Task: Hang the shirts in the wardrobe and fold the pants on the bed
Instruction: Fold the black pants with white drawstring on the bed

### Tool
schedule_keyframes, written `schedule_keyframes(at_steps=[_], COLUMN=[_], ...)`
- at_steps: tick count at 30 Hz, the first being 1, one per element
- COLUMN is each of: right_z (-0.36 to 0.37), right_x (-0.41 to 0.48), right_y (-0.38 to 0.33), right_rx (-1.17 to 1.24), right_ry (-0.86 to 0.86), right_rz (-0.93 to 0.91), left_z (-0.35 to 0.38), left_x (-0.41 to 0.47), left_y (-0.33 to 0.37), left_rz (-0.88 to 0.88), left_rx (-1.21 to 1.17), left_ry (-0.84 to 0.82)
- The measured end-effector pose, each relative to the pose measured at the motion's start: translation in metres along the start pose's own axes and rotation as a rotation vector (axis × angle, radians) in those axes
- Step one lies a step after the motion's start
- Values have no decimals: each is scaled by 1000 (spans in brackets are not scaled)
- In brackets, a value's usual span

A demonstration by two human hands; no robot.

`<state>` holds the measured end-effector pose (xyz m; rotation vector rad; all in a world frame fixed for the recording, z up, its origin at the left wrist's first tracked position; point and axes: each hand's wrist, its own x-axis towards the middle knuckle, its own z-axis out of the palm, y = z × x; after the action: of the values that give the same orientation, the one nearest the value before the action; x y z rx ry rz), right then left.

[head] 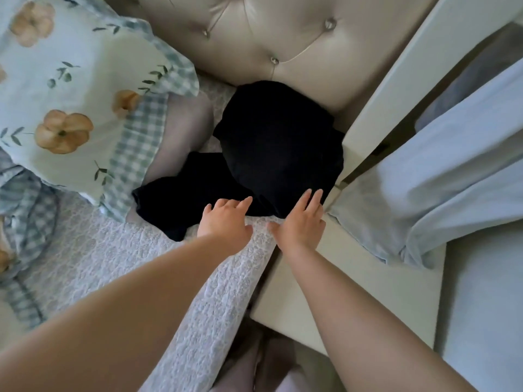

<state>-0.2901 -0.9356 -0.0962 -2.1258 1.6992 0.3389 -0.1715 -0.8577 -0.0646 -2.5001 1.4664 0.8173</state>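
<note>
Hands (226,222) (302,223) (two) at one dark heap (278,142).

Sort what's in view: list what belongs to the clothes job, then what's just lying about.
Job: crumpled black garment; white textured bedspread; left hand; right hand, both open at the garment; pale blue cloth, possibly a shirt.
Lying about: floral pillow with gingham border; beige tufted headboard.

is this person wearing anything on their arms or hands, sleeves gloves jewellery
Nothing shows. The left hand and right hand are bare, with no gloves, rings, watch or bracelet visible. Both forearms are uncovered as far as the frame's bottom edge, so no sleeve comes into view.
</note>
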Motion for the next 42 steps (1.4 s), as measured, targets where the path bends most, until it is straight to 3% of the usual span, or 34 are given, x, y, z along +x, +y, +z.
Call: schedule_keyframes(at_steps=[5, 7, 12, 16, 21, 25, 28, 30, 32, 35, 36, 39, 42], right_z=[-15, -29, -100, -172, -235, -282, -312, -331, -347, -351, -349, -352, -372], right_x=[46, 55, 51, 33, -3, -27, -43, -48, -47, -48, -51, -64, -78], right_y=[8, 6, -5, -9, -25, -31, -29, -20, -1, 32, 41, 49, 42], right_rx=[198, 458, 1378, 1690, 1736, 1705, 1629, 1619, 1522, 967, 870, 878, 823], right_ry=[39, -5, -237, -470, -612, -659, -699, -583, -322, 104, 167, 208, 272], right_rz=[15, 65, 329, 265, 33, -91, -156, -131, -46, -72, -77, -68, -163], left_z=[1, -4, -35, -79, -136, -168, -182, -190, -205, -235, -245, -266, -281], left_x=[8, 8, 0, -20, -40, -56, -67, -73, -82, -96, -100, -111, -121], left_y=[-16, -18, -19, -5, 18, 37, 45, 47, 46, 48, 50, 59, 55], left_rz=[-16, -1, 72, 168, 238, 183, 142, 138, 129, 133, 148, 180, 102], left_rx=[-223, -264, -350, -537, -635, -1080, -1141, -1126, -1064, -913, -856, -699, -482], left_ry=[22, 71, 205, 310, 420, 382, 336, 332, 364, 482, 514, 594, 703])
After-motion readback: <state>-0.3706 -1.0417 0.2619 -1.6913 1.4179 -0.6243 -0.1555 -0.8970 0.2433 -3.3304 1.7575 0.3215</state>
